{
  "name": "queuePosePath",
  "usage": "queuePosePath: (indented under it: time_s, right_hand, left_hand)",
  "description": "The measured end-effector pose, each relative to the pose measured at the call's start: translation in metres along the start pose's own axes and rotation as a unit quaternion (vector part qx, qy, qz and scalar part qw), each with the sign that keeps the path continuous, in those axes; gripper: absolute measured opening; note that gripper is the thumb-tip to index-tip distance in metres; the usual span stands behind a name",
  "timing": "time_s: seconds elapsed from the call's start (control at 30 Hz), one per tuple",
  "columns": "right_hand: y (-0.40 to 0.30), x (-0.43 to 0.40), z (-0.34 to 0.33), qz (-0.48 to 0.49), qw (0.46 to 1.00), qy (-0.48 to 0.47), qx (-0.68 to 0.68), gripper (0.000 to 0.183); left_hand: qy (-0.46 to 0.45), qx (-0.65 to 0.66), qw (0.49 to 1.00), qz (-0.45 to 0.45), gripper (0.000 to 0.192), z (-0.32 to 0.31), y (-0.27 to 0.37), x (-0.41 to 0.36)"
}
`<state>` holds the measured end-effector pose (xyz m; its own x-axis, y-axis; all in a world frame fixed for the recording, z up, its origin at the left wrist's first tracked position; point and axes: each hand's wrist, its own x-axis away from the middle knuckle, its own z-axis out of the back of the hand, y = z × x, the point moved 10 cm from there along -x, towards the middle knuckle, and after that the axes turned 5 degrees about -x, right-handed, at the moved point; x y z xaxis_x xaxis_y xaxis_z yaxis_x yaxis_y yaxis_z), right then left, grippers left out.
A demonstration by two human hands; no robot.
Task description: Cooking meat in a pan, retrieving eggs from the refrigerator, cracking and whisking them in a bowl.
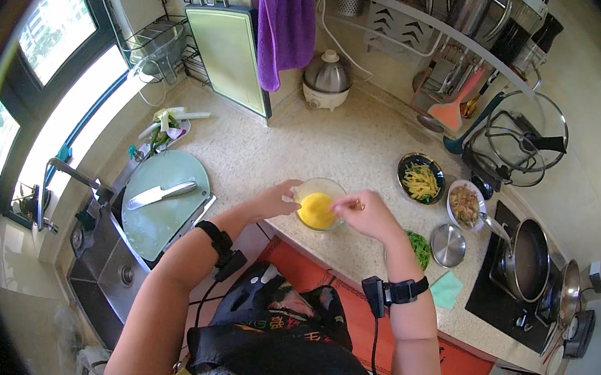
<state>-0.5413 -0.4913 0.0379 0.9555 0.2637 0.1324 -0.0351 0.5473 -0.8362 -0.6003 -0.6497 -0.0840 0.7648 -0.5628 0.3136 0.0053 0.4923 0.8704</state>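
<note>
A clear glass bowl [325, 185] of yellow beaten egg [316, 211] stands near the front edge of the counter. My left hand [276, 199] grips the bowl's left side, thumb and fingers at its rim. Over the right side of the bowl, my right hand [366, 213] is closed around thin utensils, apparently chopsticks [357, 205]; their lower ends are hard to make out. Chopped greens [418, 249] sit just beyond my right forearm, partly hidden by it.
A knife [161, 196] lies on a round board [160, 233] over the sink [107, 283]. On the right are a dark bowl of yellow strips [419, 178], a bowl of meat [464, 203], a metal lid [448, 245], a green cloth [447, 289] and a pan [529, 261] on the stove.
</note>
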Motion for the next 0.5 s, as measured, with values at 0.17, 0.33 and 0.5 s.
queuePosePath:
  time_s: [0.17,0.33,0.5]
  right_hand:
    - [-0.007,-0.003,-0.015,0.066,0.997,-0.038,-0.011,0.017]
    - [-0.008,0.0,-0.017,0.088,0.995,-0.044,-0.026,0.017]
    - [0.021,0.005,0.016,0.023,0.995,0.099,-0.009,0.016]
  left_hand:
    - [-0.01,0.006,1.0,0.009,0.067,-0.002,0.0,-0.001]
    - [0.002,-0.005,1.0,0.013,0.067,-0.001,0.003,0.004]
    - [-0.001,0.001,1.0,0.012,0.067,-0.004,0.009,0.004]
